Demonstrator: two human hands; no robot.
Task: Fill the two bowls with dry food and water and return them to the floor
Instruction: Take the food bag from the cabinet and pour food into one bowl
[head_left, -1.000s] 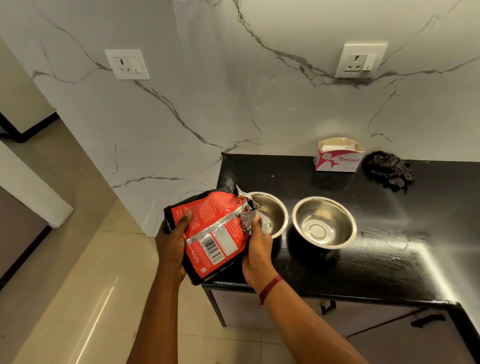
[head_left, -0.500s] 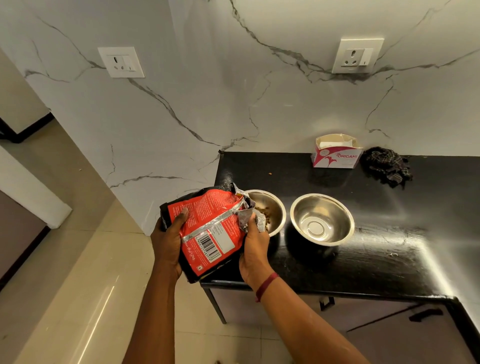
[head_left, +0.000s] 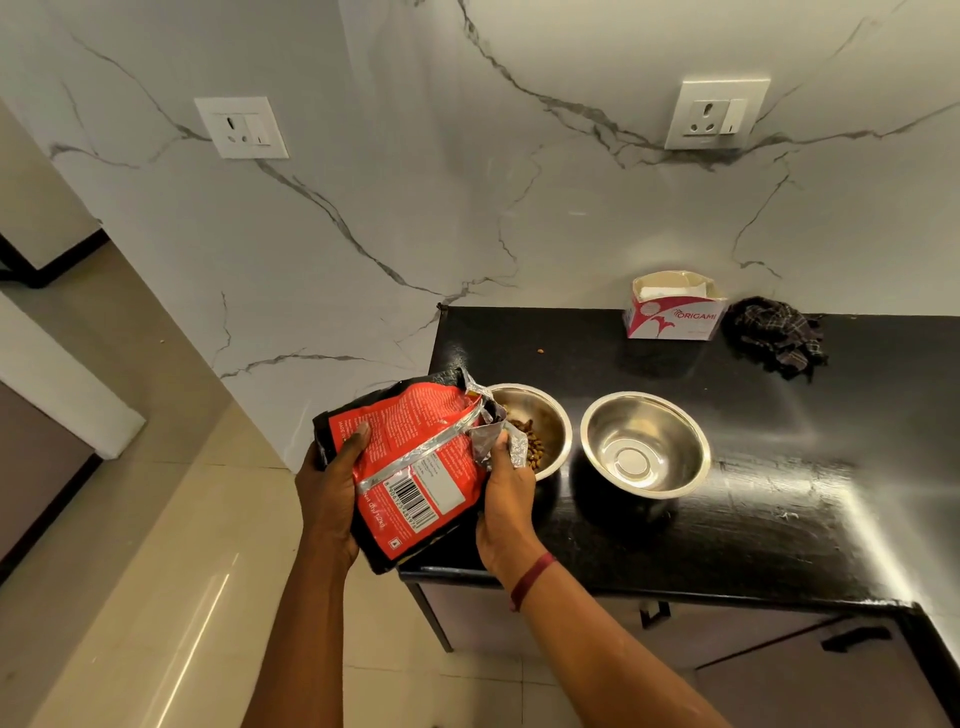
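Observation:
Two steel bowls stand side by side on the black counter (head_left: 753, 530). The left bowl (head_left: 548, 415) holds brown dry food (head_left: 532, 441); the right bowl (head_left: 645, 444) holds nothing. A red and black food bag (head_left: 415, 467) is tilted with its torn silver mouth over the left bowl's rim. My left hand (head_left: 332, 493) grips the bag's lower left side, thumb on its face. My right hand (head_left: 506, 499) pinches the bag's crumpled open end beside the left bowl.
A pink and white tissue box (head_left: 672, 309) and a dark checked cloth (head_left: 774, 335) sit at the back of the counter against the marble wall. One stray kibble (head_left: 540, 351) lies on the counter. Cabinet doors are below; beige tiled floor (head_left: 156, 571) lies to the left.
Dry food has dropped from the bag into the left bowl, which looked bare a second ago. Both hands keep the bag tilted in about the same place.

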